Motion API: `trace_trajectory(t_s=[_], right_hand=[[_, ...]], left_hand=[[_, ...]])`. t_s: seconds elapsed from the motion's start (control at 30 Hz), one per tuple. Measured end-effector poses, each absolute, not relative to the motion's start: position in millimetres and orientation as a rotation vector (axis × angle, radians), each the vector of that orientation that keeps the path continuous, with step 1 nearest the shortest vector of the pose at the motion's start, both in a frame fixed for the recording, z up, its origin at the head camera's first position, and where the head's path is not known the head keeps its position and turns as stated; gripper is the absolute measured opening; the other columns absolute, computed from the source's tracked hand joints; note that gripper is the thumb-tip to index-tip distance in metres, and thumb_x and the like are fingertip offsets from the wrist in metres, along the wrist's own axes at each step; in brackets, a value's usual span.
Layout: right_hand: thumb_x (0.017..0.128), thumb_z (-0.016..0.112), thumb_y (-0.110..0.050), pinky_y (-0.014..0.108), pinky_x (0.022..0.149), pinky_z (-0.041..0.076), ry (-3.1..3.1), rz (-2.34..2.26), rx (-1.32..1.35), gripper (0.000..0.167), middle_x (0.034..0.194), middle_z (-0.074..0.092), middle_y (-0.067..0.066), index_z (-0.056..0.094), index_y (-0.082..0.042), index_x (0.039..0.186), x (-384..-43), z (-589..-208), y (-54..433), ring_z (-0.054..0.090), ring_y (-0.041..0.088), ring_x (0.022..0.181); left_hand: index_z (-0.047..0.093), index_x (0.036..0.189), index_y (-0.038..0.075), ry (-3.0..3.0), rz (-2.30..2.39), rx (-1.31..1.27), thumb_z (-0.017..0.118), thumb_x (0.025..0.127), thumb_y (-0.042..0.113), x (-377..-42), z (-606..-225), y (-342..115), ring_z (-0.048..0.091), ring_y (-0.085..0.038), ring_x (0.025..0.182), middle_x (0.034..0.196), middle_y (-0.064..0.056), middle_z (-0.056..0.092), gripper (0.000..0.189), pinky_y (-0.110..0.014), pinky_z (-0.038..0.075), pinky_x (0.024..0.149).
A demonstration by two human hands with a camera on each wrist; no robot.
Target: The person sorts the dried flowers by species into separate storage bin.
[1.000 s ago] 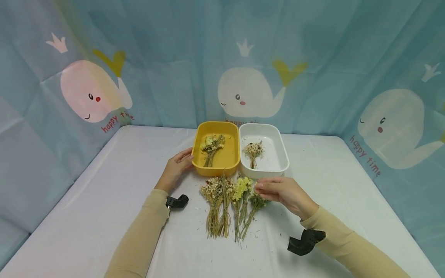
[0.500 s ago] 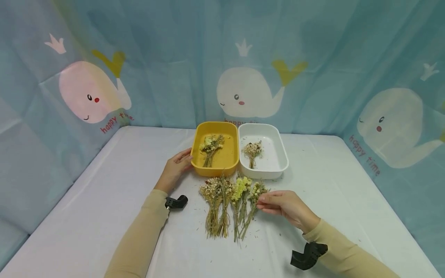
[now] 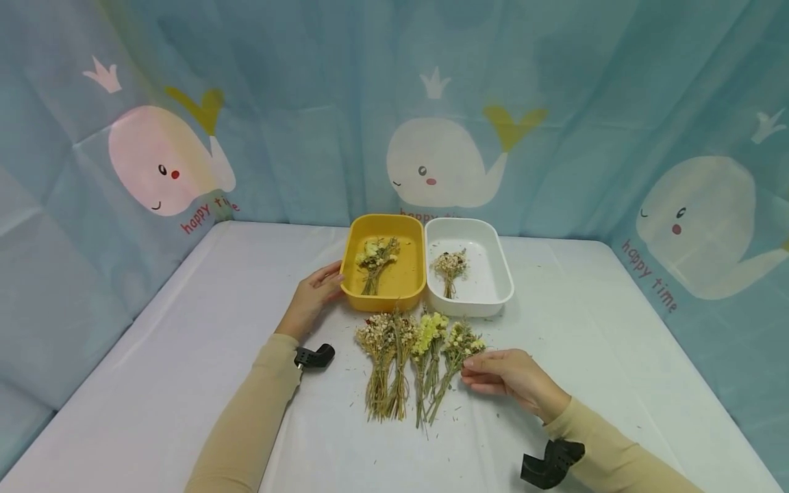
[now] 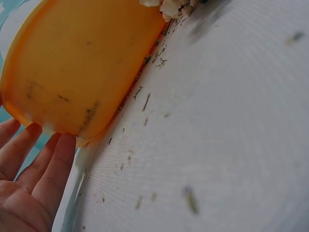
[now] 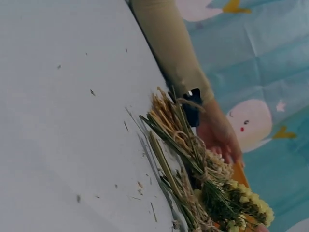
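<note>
My left hand (image 3: 311,301) rests its fairly straight fingers against the left wall of the yellow box (image 3: 401,303). The left wrist view shows the fingertips (image 4: 65,145) along the box's edge. My right hand (image 3: 511,376) pinches the flower-head side of the rightmost dried flower bunch (image 3: 455,348) with thumb and fingers; its stems lie on the table. To its left lie a bright yellow dried bunch (image 3: 429,332) and cream dried bunches (image 3: 377,335), heads toward the boxes. In the right wrist view, only a bit of the right hand shows, beside a pale-yellow flower head (image 5: 251,200).
Against the yellow box stands a white box (image 3: 487,274) with a cream dried bunch (image 3: 450,266) inside. A pale-yellow bunch (image 3: 376,255) lies in the yellow box. Plant crumbs dot the white tablecloth (image 3: 555,329). A blue whale-print curtain (image 3: 308,157) hangs behind.
My right hand has moved down and slightly right from above the rightmost bunch to its side. That bunch's flower head has shifted slightly right. The left hand stays at the yellow box.
</note>
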State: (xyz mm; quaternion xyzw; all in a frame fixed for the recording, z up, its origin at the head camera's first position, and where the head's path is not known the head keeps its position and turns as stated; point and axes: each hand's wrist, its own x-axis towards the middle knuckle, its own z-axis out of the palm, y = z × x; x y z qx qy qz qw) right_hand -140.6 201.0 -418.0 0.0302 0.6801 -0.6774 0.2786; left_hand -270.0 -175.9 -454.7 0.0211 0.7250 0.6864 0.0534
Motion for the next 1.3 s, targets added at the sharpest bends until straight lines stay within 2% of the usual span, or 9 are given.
trace_trajectory(t_s=[0.17, 0.6, 0.9, 1.0, 1.13, 1.3], right_hand=[[0.094, 0.069, -0.018, 0.027, 0.085, 0.062, 1.809, -1.789, 0.118, 0.044, 0.103, 0.076, 0.013, 0.061, 0.014, 0.123, -139.2, -421.9, 199.5, 0.075, 0.016, 0.092], [0.094, 0.068, -0.011, 0.028, 0.087, 0.062, 1.694, -1.825, 0.122, 0.037, 0.101, 0.077, 0.014, 0.063, 0.014, 0.121, -140.5, -429.7, 197.5, 0.075, 0.017, 0.093], [0.094, 0.067, -0.007, 0.029, 0.093, 0.060, 1.618, -1.915, 0.174, 0.037, 0.106, 0.075, 0.015, 0.060, 0.015, 0.123, -139.5, -428.7, 190.7, 0.074, 0.019, 0.099], [0.095, 0.065, -0.005, 0.030, 0.095, 0.059, 1.565, -1.953, 0.192, 0.029, 0.106, 0.075, 0.015, 0.064, 0.011, 0.119, -139.0, -430.0, 189.0, 0.074, 0.019, 0.099], [0.097, 0.061, -0.005, 0.028, 0.094, 0.059, 1.486, -1.977, 0.207, 0.015, 0.101, 0.076, 0.011, 0.072, 0.000, 0.106, -137.4, -433.0, 186.6, 0.074, 0.018, 0.097], [0.098, 0.059, -0.006, 0.027, 0.094, 0.059, 1.447, -1.973, 0.206, 0.015, 0.100, 0.077, 0.010, 0.072, -0.003, 0.104, -135.1, -435.6, 182.9, 0.074, 0.017, 0.097]], left_hand=[[0.041, 0.153, 0.014, 2.201, 2.095, 0.070, 0.057, 0.102, 0.026, -269.8, -453.4, -176.2, 0.043, -0.021, 0.144, 0.157, -0.008, 0.043, 0.054, -0.032, 0.048, 0.111], [0.041, 0.153, 0.013, 2.206, 2.095, 0.086, 0.056, 0.103, 0.026, -270.6, -456.0, -176.0, 0.044, -0.022, 0.143, 0.156, -0.008, 0.045, 0.054, -0.033, 0.050, 0.109], [0.041, 0.153, 0.013, 2.193, 2.107, 0.091, 0.057, 0.103, 0.026, -271.1, -454.6, -175.0, 0.044, -0.020, 0.144, 0.156, -0.007, 0.044, 0.054, -0.028, 0.051, 0.107], [0.041, 0.153, 0.013, 2.190, 2.113, 0.094, 0.056, 0.103, 0.025, -271.2, -454.9, -175.5, 0.043, -0.021, 0.144, 0.156, -0.008, 0.044, 0.053, -0.030, 0.049, 0.109], [0.041, 0.152, 0.014, 2.198, 2.105, 0.085, 0.056, 0.103, 0.026, -271.1, -455.5, -176.2, 0.043, -0.020, 0.144, 0.156, -0.007, 0.044, 0.053, -0.031, 0.050, 0.109], [0.040, 0.153, 0.014, 2.198, 2.103, 0.085, 0.056, 0.103, 0.026, -270.3, -455.8, -176.6, 0.043, -0.021, 0.144, 0.157, -0.007, 0.043, 0.054, -0.030, 0.050, 0.109]])
